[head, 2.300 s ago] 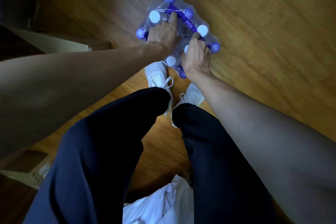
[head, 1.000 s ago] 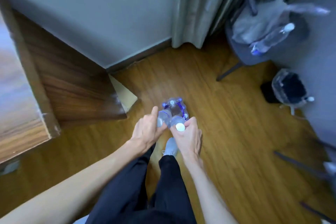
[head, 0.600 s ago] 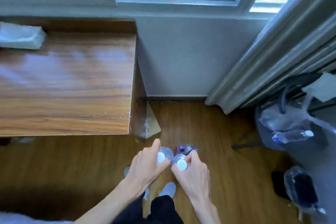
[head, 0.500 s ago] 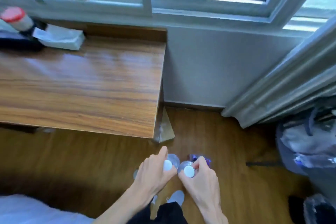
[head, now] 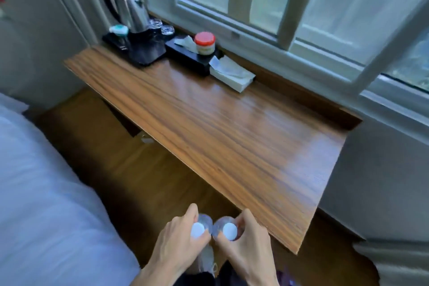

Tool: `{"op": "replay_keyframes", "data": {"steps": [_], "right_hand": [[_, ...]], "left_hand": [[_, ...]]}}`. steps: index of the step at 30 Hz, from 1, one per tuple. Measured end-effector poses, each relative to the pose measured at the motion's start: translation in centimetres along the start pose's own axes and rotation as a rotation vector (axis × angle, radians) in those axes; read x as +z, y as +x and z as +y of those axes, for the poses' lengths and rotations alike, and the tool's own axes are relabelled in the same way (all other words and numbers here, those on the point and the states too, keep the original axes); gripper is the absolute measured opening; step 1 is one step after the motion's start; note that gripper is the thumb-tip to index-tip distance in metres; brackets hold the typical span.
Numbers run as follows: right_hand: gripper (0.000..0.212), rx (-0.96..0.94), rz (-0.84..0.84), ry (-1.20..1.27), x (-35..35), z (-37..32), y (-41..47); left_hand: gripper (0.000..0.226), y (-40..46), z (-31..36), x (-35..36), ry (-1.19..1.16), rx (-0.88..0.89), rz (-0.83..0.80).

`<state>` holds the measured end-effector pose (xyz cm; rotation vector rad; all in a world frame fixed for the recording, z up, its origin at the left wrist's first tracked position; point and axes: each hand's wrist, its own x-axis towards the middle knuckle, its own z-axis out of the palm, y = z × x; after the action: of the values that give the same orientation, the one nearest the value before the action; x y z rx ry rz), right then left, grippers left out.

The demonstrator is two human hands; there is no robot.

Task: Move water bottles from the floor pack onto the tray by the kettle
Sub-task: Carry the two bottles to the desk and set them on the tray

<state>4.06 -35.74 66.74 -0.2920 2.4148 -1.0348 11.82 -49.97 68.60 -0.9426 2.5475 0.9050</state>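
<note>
My left hand [head: 176, 246] grips a clear water bottle with a white cap [head: 197, 230] by its neck. My right hand [head: 249, 246] grips a second white-capped bottle [head: 229, 231] the same way. Both bottles hang side by side, caps up, low in the view, just off the near edge of the wooden desk [head: 220, 132]. At the desk's far left end stands a steel kettle [head: 130, 8] on a black tray [head: 139, 47]. The floor pack is barely visible as a purple patch [head: 286, 278] at the bottom edge.
On the tray are a bottle with a teal cap [head: 118, 30] and upturned glasses [head: 162, 25]. A black tissue holder with a red-lidded jar [head: 204, 43] and a white packet [head: 232, 73] lie along the window. A white bed [head: 41, 193] fills the left.
I have lifted one bottle in each hand out of the floor pack and risen. My view has swung up and left from the floor to the desk and kettle.
</note>
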Motion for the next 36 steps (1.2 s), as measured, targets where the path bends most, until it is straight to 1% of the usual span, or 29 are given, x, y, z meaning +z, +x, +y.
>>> {"op": "replay_keyframes", "data": {"steps": [2, 4, 7, 10, 14, 18, 24, 31, 36], "right_hand": [[0.052, -0.063, -0.065, -0.015, 1.4, -3.1, 1.6], [0.048, -0.122, -0.121, -0.041, 3.1, -5.8, 3.1], [0.043, -0.182, -0.164, -0.059, 5.8, -9.5, 5.1], [0.043, -0.256, -0.222, -0.102, 8.2, -13.3, 7.3], [0.038, -0.343, -0.322, -0.163, 11.3, -17.7, 10.4], [0.037, -0.425, -0.402, -0.234, 15.2, -22.3, 14.3], [0.032, -0.536, -0.464, -0.252, 20.8, -30.0, 20.1], [0.031, -0.583, -0.465, -0.27, 26.7, -38.7, 24.9], [0.034, -0.566, -0.445, -0.242, 31.5, -44.4, 27.8]], "left_hand": [[0.03, 0.7, -1.5, -1.9, -0.047, -0.077, 0.073], [0.034, 1.4, -3.1, -3.7, -0.09, -0.129, 0.165], [0.039, 2.6, -5.5, -6.0, -0.123, -0.217, 0.257], [0.034, 4.5, -8.4, -8.2, -0.147, -0.256, 0.335], [0.03, 7.2, -12.0, -11.4, -0.157, -0.314, 0.37], [0.037, 10.4, -15.2, -15.2, -0.191, -0.363, 0.413], [0.04, 15.6, -20.2, -22.3, -0.198, -0.419, 0.462], [0.032, 20.9, -25.7, -30.9, -0.227, -0.467, 0.536], [0.029, 24.8, -30.4, -36.5, -0.229, -0.422, 0.576]]}}
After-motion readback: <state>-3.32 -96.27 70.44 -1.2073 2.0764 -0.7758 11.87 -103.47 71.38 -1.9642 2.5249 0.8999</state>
